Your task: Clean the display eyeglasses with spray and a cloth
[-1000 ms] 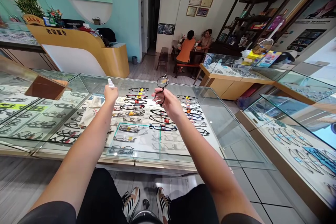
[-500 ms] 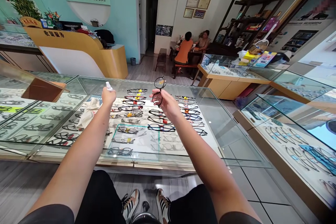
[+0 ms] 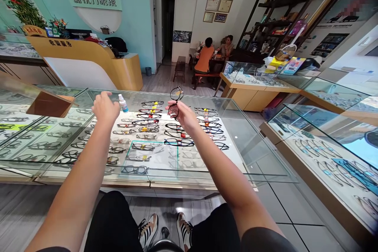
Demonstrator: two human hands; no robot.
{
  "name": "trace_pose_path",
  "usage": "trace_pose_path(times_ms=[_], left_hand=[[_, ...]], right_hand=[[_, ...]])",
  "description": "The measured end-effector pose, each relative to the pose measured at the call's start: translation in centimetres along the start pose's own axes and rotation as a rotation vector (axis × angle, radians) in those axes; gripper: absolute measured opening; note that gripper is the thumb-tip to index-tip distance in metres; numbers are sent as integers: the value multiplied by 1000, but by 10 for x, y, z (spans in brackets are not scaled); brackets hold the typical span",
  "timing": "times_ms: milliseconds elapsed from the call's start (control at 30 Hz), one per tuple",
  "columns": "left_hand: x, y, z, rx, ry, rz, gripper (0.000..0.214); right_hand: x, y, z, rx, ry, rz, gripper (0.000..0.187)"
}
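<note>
My right hand [image 3: 183, 115] is raised over the glass counter, its fingers closed on a pair of dark, round-framed glasses [image 3: 176, 93]. The glasses are held edge-up, one lens above the other. My left hand [image 3: 105, 108] is above the left part of the counter, back of the hand toward me. Its fingers are loosely curled, and what lies under them is hidden. Just to its right, a small white spray bottle [image 3: 124, 104] with a blue label stands upright on the glass. Several rows of spectacle frames [image 3: 147, 129] lie in the case below.
The glass display case [image 3: 236, 141] spans the space before my knees. A brown tilted board [image 3: 49, 103] stands at left. More cases [image 3: 319, 153] run along the right. Behind are a yellow service desk [image 3: 130, 69] and two seated people [image 3: 204, 59] at a table.
My left hand has let go of the spray bottle, which now stands on the glass, and has moved left. The pale cloth beside it is out of sight. My right hand still holds the glasses.
</note>
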State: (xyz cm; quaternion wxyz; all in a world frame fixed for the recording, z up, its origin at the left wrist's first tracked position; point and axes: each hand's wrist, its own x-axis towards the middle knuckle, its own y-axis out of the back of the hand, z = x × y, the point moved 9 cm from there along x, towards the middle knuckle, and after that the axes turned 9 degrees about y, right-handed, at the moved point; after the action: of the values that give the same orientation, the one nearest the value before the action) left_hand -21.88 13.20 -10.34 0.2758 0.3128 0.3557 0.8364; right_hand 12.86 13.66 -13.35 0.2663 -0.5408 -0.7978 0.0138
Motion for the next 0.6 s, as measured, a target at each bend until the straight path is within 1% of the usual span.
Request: trace_pose_path(times_ms=[33,67,133,167,200,267,300,367,433,500,567,600], left_hand=[[-1,-2,-8,109,7,-64,46],[-2,-7,-21,217,38,-135,45],[-5,-18,-52,384,110,-282,52],[-7,-21,-68,435,145,-319,53],[-9,-24,-79,448,144,-347,49],[-11,-24,-92,397,112,-348,33],[-13,-22,-98,387,107,-336,25],[-16,-13,-103,338,98,-310,17],[-20,2,-99,196,87,-275,15],[-23,18,-89,-90,108,-246,18],[-26,28,-80,-427,214,-267,23],[-29,28,-74,-588,285,-307,28]], right_hand=[[0,1,0,-4,2,4,39],[1,1,0,-10,2,10,39],[1,2,-1,-17,-2,18,40],[1,1,-1,-18,-4,17,40],[1,1,-1,-18,-7,12,40],[1,-1,-2,-15,-10,4,40],[0,-1,-2,-13,-11,3,40],[0,-1,-3,1,-11,10,39],[0,-1,-5,25,-7,18,37],[0,-1,-6,44,-4,23,35],[1,0,-7,48,-7,28,34],[1,0,-7,48,-10,34,33]])
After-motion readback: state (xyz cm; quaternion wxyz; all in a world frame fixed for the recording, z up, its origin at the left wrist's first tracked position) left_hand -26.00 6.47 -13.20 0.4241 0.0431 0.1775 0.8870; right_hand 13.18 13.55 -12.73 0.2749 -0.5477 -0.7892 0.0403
